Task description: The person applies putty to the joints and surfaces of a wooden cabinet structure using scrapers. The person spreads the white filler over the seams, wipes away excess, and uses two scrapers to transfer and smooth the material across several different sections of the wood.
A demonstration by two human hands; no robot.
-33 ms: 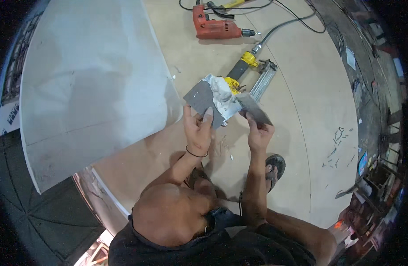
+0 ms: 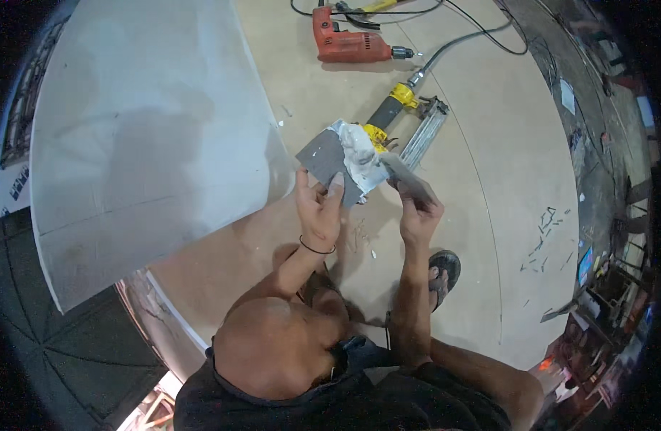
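My left hand holds a flat grey sheet from below, thumb on top. White putty is heaped on the sheet's right part. Pinched in my right hand is a thin grey flat piece, tilted. Its near-left edge meets the right side of the putty-covered sheet; whether it touches the putty I cannot tell. A yellow and black air nailer with a metal magazine lies just beyond my hands, partly hidden by the sheet.
A red drill with a black cord lies at the far side of the beige board. An air hose runs from the nailer. Loose nails are scattered at right. A large white curved panel stands at left. My sandalled foot rests on the board.
The flat piece in my right hand has tilted more edge-on and shifted slightly toward the putty. My left hand and its sheet have barely moved.
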